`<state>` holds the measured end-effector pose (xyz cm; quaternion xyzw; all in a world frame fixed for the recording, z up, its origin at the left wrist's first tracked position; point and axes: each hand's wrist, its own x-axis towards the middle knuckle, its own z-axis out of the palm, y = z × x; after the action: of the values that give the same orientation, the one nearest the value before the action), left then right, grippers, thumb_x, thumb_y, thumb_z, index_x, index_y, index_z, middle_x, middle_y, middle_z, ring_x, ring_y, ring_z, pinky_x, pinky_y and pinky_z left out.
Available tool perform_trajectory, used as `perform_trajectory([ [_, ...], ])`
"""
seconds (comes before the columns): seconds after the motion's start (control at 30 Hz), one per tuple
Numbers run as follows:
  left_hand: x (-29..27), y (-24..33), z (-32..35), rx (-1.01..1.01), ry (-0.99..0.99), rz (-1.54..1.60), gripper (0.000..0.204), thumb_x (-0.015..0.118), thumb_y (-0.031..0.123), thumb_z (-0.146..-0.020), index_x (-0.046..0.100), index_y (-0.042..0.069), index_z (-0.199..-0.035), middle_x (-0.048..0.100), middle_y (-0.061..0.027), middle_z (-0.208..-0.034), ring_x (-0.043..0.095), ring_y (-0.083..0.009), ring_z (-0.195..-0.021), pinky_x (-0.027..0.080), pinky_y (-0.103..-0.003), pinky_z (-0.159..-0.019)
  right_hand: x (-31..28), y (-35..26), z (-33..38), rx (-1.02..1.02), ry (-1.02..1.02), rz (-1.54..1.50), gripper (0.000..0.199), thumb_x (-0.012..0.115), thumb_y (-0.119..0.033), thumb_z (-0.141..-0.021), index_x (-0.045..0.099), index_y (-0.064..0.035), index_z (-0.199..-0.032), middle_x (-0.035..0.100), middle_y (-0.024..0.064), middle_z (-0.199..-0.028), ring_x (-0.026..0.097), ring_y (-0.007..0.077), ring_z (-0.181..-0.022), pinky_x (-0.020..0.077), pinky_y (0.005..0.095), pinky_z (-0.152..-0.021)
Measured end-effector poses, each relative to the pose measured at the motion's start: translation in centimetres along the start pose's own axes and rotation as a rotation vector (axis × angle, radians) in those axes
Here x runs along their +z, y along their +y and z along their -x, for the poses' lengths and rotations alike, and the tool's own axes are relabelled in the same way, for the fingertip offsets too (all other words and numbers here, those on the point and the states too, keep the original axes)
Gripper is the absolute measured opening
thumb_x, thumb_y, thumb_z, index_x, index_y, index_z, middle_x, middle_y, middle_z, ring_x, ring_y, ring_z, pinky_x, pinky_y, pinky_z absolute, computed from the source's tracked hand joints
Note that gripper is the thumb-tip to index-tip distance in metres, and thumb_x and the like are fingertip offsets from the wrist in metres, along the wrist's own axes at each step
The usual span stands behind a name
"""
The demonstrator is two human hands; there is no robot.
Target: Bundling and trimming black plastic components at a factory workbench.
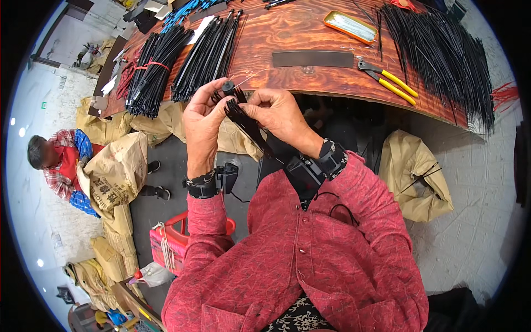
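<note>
Above the table's near edge, my left hand (202, 124) is closed with thumb and fingers around the head end of a small bunch of black cable ties (246, 123). A round black piece (228, 87) shows between its fingertips; I cannot tell what it is. My right hand (285, 119) pinches the same bunch from the right, its thumb pressed against the ties. Their tails slant down toward my lap. Beyond my hands lie a loose pile of black cable ties (207, 55) and a bundle (150, 72) bound with a red band.
On the wooden table (293, 33) lie a flat dark strip (312, 59), yellow-handled cutters (387, 83), a yellow-rimmed tin (351, 27) and a big heap of black ties (442, 55). A tan sack (415, 177) stands at right. Another person (66, 166) sits at left with a sack.
</note>
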<state>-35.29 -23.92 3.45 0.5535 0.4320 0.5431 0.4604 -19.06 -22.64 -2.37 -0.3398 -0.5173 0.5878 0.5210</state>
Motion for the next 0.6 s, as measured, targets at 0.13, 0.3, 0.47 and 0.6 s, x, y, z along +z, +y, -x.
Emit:
perform_trajectory([
  [0.13,-0.3,0.0,-0.3,-0.038,0.009,-0.107,0.033,0.067,0.003,-0.089,0.062,-0.002,-0.121,0.068,-0.004,-0.103,0.062,-0.0082,-0.088,0.05,-0.021,-0.079,-0.4,-0.1,-0.7,-0.017,-0.058,0.062,0.023,0.076,-0.018,-0.084,0.066,0.0,-0.075,0.061,-0.0014,-0.066,0.052,0.0039,-0.064,0.0437,0.0253,-0.057],
  [0.3,-2.0,-0.2,-0.5,-0.032,-0.104,-0.122,0.035,0.07,0.006,-0.087,0.063,-0.001,-0.12,0.07,-0.0056,-0.101,0.062,-0.0086,-0.087,0.05,-0.022,-0.079,-0.9,0.1,-1.2,0.021,-0.204,0.048,0.024,0.075,-0.019,-0.085,0.066,-0.0009,-0.074,0.06,-0.0012,-0.065,0.052,0.0048,-0.063,0.0439,0.0263,-0.057],
  [0.47,-2.1,0.2,-0.7,-0.02,-0.147,-0.069,0.036,0.073,0.008,-0.085,0.064,-0.001,-0.119,0.07,-0.007,-0.101,0.063,-0.0084,-0.084,0.051,-0.022,-0.076,-0.6,0.4,-1.9,0.051,-0.271,0.047,0.022,0.075,-0.019,-0.084,0.067,-0.0004,-0.075,0.062,0.0008,-0.064,0.054,0.0056,-0.063,0.0446,0.0266,-0.057],
  [0.6,-1.7,0.9,-0.6,-0.05,-0.077,-0.115,0.033,0.073,0.006,-0.084,0.066,-0.001,-0.116,0.071,-0.0066,-0.099,0.062,-0.0071,-0.08,0.051,-0.021,-0.074,-0.1,0.2,-1.9,-0.051,-0.236,0.156,0.018,0.071,-0.014,-0.087,0.064,-0.0006,-0.077,0.06,-0.0024,-0.068,0.052,0.0034,-0.064,0.043,0.0235,-0.056],
])
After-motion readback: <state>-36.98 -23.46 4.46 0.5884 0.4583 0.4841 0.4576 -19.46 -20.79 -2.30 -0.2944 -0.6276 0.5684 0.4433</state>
